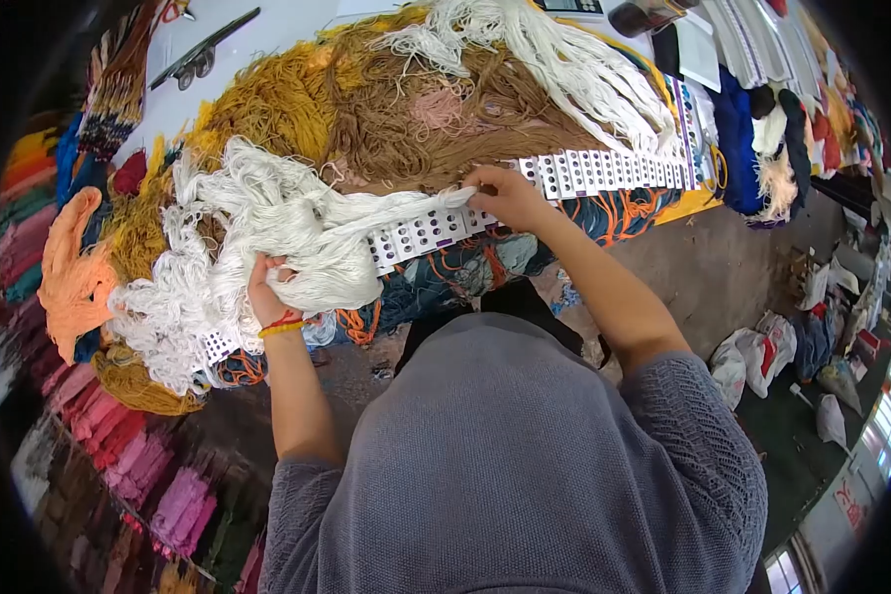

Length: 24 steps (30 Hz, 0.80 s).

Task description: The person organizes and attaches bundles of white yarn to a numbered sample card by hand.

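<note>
A large loose heap of white yarn point(312, 233) lies over the left half of the worktop. My left hand point(269, 294), with red and yellow bands at the wrist, is curled into the heap's near side, its fingertips partly buried in the strands. From there the white strands narrow rightward into a bundle. My right hand point(508, 198) pinches the end of that bundle, just above a row of white cards with punched holes point(599, 176). The cards run along the near edge of the worktop, under both the bundle and my right hand. White hanks point(579, 79) hang onto the cards' far right end.
Brown yarn point(406, 129) and mustard yarn point(282, 104) cover the middle. A peach skein point(74, 282) lies at the left end. Blue and orange strands point(614, 213) hang below the cards. A dark metal bar point(205, 49) rests at the back. Plastic bags point(757, 356) lie on the right.
</note>
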Tool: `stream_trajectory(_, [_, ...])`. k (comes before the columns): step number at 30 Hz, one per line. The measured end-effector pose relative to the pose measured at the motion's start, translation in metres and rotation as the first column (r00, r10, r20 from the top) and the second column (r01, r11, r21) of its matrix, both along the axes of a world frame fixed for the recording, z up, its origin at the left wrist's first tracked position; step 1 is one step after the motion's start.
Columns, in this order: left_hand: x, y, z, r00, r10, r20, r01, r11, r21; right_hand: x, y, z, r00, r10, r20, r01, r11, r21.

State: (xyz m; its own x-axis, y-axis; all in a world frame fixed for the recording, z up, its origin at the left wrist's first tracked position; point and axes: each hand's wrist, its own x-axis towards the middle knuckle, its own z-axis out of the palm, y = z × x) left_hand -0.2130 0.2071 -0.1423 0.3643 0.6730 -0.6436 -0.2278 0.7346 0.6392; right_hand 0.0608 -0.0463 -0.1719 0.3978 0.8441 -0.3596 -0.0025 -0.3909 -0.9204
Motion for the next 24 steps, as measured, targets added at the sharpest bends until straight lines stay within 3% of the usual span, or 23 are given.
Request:
stream_trajectory(3, [0.003, -0.003, -0.005, 0.999, 0.049, 0.014, -0.048, 0.993, -0.112, -0.004, -0.001, 0.009, 0.993, -0.109, 0.039, 0.112, 0.990, -0.087])
stream_trajectory(4, [0.005, -0.004, -0.004, 0.999, 0.048, 0.013, -0.046, 0.993, -0.109, -0.009, -0.002, 0.003, 0.957, -0.200, 0.213, 0.220, 0.973, -0.075])
stream_trajectory(5, [0.006, -0.006, -0.003, 1.000, 0.009, 0.011, -0.008, 0.995, -0.104, -0.011, -0.003, -0.003, 0.957, -0.201, 0.210, 0.220, 0.973, -0.071])
stream_trajectory(7, [0.009, -0.010, -0.004, 0.996, 0.013, -0.092, -0.020, 0.998, -0.066, -0.013, -0.002, -0.012, 0.873, -0.344, 0.345, 0.319, 0.939, 0.128])
stream_trajectory(8, [0.008, -0.010, -0.005, 0.995, 0.014, -0.096, -0.020, 0.998, -0.065, -0.008, 0.001, -0.009, 0.849, -0.323, 0.418, 0.235, 0.940, 0.249])
stream_trajectory(9, [0.007, -0.010, -0.007, 0.997, 0.007, -0.082, -0.013, 0.997, -0.071, -0.004, 0.001, -0.003, 0.849, -0.324, 0.417, 0.235, 0.939, 0.250])
stream_trajectory(10, [0.007, -0.010, -0.009, 0.998, -0.001, -0.068, -0.004, 0.997, -0.078, 0.002, -0.001, 0.003, 0.966, -0.241, 0.091, 0.235, 0.969, 0.073])
stream_trajectory(11, [0.007, -0.009, -0.011, 0.998, -0.005, -0.069, 0.000, 0.997, -0.078, 0.005, -0.001, 0.011, 0.947, -0.187, -0.261, 0.168, 0.981, -0.092])
stream_trajectory(12, [0.006, -0.008, -0.012, 0.999, 0.003, -0.040, -0.007, 0.995, -0.098, 0.006, -0.004, 0.001, 0.965, -0.205, -0.166, 0.208, 0.978, -0.003])
stream_trajectory(13, [0.006, -0.006, -0.013, 1.000, 0.014, -0.010, -0.015, 0.993, -0.119, 0.007, -0.006, -0.002, 0.964, -0.206, -0.165, 0.209, 0.978, -0.002])
stream_trajectory(14, [0.008, -0.007, -0.011, 1.000, 0.014, -0.010, -0.015, 0.993, -0.118, 0.008, -0.008, -0.003, 0.968, -0.244, -0.056, 0.243, 0.969, -0.035])
stream_trajectory(15, [0.009, -0.008, -0.009, 0.999, 0.003, -0.046, -0.008, 0.994, -0.113, 0.009, -0.009, -0.006, 0.959, -0.277, 0.053, 0.280, 0.958, -0.064])
stream_trajectory(16, [0.010, -0.008, -0.006, 0.996, -0.009, -0.084, 0.000, 0.994, -0.108, 0.007, -0.011, -0.014, 0.959, -0.279, 0.051, 0.282, 0.957, -0.063])
stream_trajectory(18, [0.012, -0.006, 0.000, 0.989, 0.005, -0.149, -0.017, 0.997, -0.081, 0.001, -0.013, -0.025, 0.916, -0.284, 0.285, 0.296, 0.955, 0.002])
stream_trajectory(19, [0.014, -0.005, 0.002, 0.978, 0.025, -0.209, -0.036, 0.998, -0.053, -0.001, -0.015, -0.030, 0.914, -0.286, 0.286, 0.299, 0.954, 0.000])
stream_trajectory(21, [0.015, 0.002, 0.014, 0.962, 0.027, -0.273, -0.034, 0.999, -0.020, -0.008, -0.015, -0.030, 0.838, -0.225, 0.497, 0.214, 0.974, 0.080])
stream_trajectory(23, [0.004, 0.022, 0.027, 0.967, 0.010, -0.255, -0.002, 1.000, 0.030, -0.010, -0.015, -0.031, 0.827, -0.166, 0.537, 0.169, 0.985, 0.045])
stream_trajectory(24, [0.007, 0.028, 0.044, 0.943, 0.047, -0.328, -0.012, 0.994, 0.108, -0.013, -0.012, -0.031, 0.772, -0.091, 0.629, 0.096, 0.995, 0.027])
